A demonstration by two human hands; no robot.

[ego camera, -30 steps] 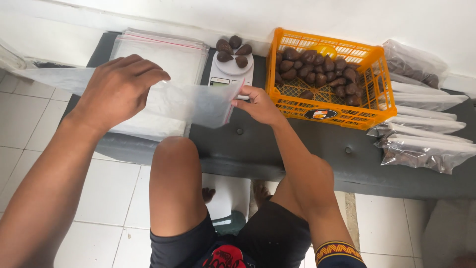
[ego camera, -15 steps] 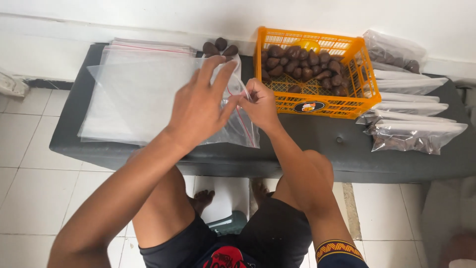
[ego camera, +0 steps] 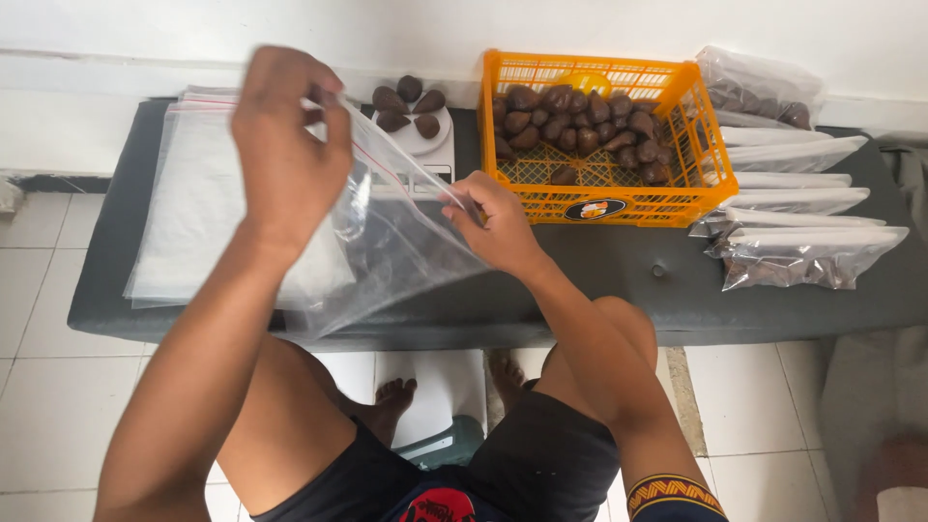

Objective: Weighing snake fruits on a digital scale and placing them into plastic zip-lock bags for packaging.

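I have both hands up over the worktop (ego camera: pixel 580 271), and between them hangs one clear plastic bag (ego camera: pixel 387 242) with a red zip strip along its mouth. My left hand (ego camera: pixel 285 145) is raised high, fingers curled closed and pinching the upper corner of the bag's mouth. My right hand (ego camera: pixel 493 222) sits lower and further right, thumb and fingers closed on the other end of the same edge, so the mouth runs as a slope down from left to right. The bag's body droops toward me and looks empty (I can see straight through it to the dark surface and my knee).

Under my left hand lies a flat stack of empty clear bags (ego camera: pixel 208 213) on the left part of the worktop. Behind the held bag stands a small white scale (ego camera: pixel 425 145) with a few dark brown scaly fruits (ego camera: pixel 406 104) piled on its plate. Just to the right of the scale is an orange plastic crate (ego camera: pixel 604 193), partly filled with more of the same fruits, and my right hand is just beside its near left corner. Further right, filled sealed bags (ego camera: pixel 802 251) lie overlapping one another, near the crate's right side. I am seated behind the worktop with bare knees against its front edge, white floor tiles below.
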